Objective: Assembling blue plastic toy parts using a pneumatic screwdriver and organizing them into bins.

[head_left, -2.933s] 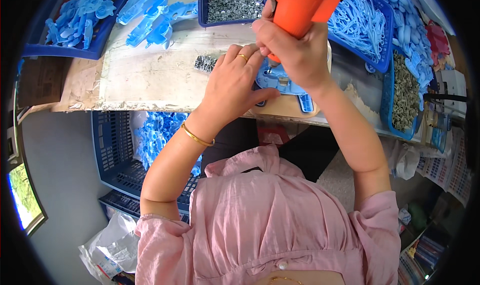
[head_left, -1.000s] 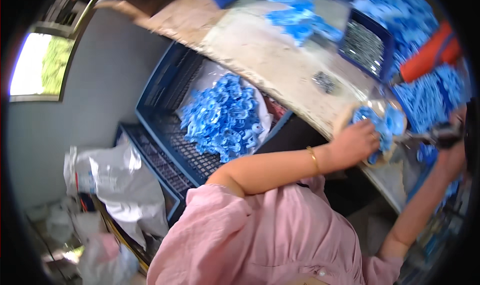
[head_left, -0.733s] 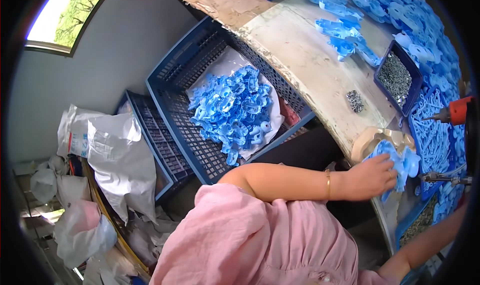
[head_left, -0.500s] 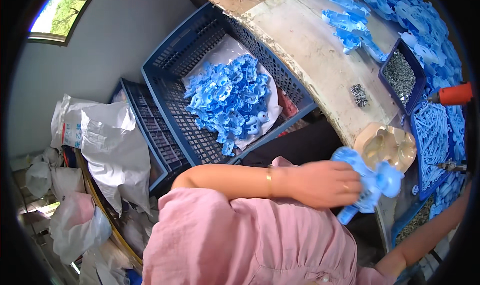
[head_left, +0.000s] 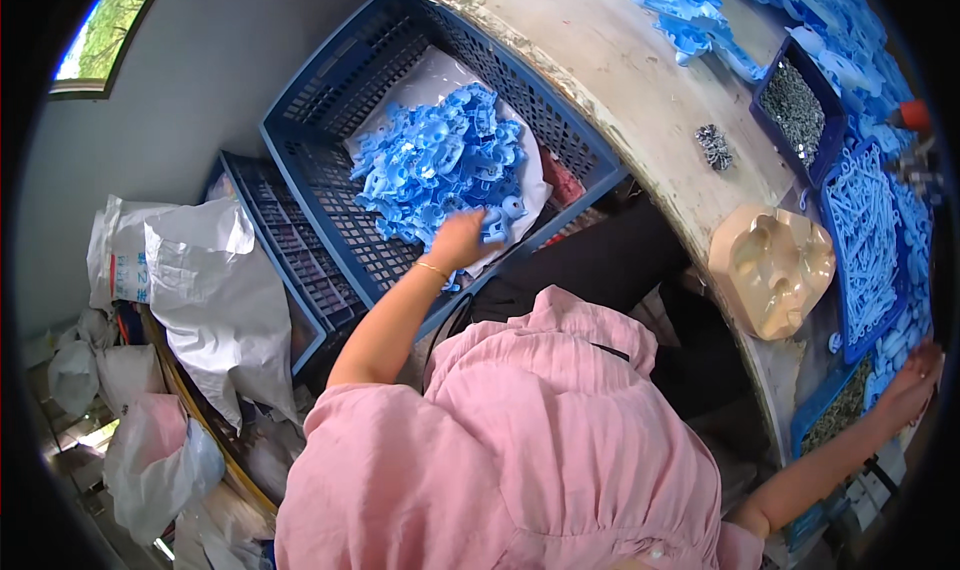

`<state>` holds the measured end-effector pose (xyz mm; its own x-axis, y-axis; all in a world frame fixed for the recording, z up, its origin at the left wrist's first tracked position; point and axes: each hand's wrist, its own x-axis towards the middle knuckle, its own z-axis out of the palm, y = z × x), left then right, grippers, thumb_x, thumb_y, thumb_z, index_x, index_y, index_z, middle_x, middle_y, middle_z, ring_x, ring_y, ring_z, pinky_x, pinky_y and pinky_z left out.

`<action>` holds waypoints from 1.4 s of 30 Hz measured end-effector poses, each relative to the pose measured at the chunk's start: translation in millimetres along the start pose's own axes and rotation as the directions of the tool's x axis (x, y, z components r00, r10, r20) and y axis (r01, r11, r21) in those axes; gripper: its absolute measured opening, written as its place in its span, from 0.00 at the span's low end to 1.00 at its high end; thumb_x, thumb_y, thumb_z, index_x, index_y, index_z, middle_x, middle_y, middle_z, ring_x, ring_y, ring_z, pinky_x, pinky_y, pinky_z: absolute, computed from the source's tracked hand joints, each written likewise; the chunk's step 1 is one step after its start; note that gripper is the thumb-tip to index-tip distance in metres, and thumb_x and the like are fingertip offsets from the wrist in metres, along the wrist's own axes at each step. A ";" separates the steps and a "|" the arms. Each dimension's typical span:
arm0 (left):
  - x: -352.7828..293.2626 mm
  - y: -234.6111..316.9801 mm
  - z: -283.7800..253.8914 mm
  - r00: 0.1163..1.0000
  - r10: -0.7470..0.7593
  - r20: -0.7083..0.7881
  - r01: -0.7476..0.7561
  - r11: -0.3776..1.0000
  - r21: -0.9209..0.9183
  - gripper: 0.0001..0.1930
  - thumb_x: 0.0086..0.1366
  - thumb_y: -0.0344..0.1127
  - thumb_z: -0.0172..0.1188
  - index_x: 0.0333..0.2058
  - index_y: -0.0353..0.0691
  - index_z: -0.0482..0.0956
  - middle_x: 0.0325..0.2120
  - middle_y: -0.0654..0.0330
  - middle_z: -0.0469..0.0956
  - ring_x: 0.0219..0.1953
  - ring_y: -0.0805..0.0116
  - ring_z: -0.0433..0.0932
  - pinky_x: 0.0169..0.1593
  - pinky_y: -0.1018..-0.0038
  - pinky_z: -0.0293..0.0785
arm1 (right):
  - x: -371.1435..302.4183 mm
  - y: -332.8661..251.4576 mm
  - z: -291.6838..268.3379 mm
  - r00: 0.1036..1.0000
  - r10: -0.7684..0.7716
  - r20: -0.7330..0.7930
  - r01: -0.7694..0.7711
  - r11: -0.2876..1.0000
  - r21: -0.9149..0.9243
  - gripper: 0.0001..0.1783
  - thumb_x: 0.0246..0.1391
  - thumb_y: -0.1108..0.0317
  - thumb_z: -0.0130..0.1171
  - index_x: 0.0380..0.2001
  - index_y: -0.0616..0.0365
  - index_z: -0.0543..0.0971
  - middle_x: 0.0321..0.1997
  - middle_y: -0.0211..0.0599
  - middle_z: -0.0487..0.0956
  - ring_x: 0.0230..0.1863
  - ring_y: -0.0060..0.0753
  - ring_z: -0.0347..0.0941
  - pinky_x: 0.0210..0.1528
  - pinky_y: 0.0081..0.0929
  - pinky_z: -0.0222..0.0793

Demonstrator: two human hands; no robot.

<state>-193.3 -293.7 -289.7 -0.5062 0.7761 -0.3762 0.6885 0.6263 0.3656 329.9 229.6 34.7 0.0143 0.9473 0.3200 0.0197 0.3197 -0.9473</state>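
The worktop (head_left: 580,40) at right bore one beige mould (head_left: 770,270), one metal clump (head_left: 714,146) and two dark-blue trays (head_left: 832,150), while at left the right-hand of two crates (head_left: 307,195) held blue plastic parts (head_left: 440,155) past counting, the left hand (head_left: 460,242) extended over its near rim, grip unclear, the outstretched right hand (head_left: 910,378) equally unreadable.
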 end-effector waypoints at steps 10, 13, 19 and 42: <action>22.0 -13.9 104.1 0.916 -0.030 0.401 -0.052 0.980 0.190 0.19 0.62 0.36 0.52 0.53 0.41 0.69 0.36 0.48 0.81 0.40 0.47 0.80 0.40 0.57 0.77 | -103.1 35.6 -86.0 0.983 0.176 0.060 -0.177 0.984 0.025 0.17 0.66 0.61 0.49 0.50 0.63 0.73 0.43 0.31 0.74 0.42 0.22 0.67 0.48 0.22 0.64; 3.6 4.3 52.4 0.918 -0.145 0.368 0.069 0.975 0.212 0.29 0.51 0.47 0.63 0.52 0.43 0.72 0.41 0.48 0.80 0.44 0.49 0.80 0.45 0.58 0.77 | -119.0 50.5 -98.2 0.967 0.251 -0.041 -0.252 0.968 -0.013 0.18 0.65 0.60 0.51 0.51 0.63 0.73 0.42 0.30 0.75 0.41 0.20 0.68 0.47 0.20 0.64; 8.9 -7.1 -4.5 0.928 -0.140 0.346 0.101 0.987 0.128 0.23 0.46 0.40 0.60 0.44 0.40 0.78 0.37 0.45 0.81 0.42 0.47 0.80 0.46 0.58 0.76 | -143.6 55.5 -66.8 0.952 0.294 -0.087 -0.291 0.956 0.049 0.17 0.63 0.62 0.55 0.48 0.63 0.75 0.39 0.28 0.76 0.38 0.17 0.69 0.41 0.15 0.65; 36.4 -2.9 -163.4 0.905 -0.239 0.352 0.238 0.970 0.046 0.23 0.45 0.37 0.64 0.41 0.31 0.79 0.33 0.48 0.82 0.36 0.56 0.80 0.44 0.68 0.74 | -168.3 74.9 -65.3 0.929 0.369 -0.012 -0.365 0.923 0.121 0.15 0.64 0.63 0.54 0.47 0.62 0.75 0.37 0.27 0.74 0.37 0.18 0.67 0.42 0.16 0.64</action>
<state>-298.6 -255.2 -165.4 -0.4397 0.5266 -0.7276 0.5712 0.7891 0.2259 394.2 92.8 -89.2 0.0327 0.9981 -0.0520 -0.1076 -0.0482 -0.9930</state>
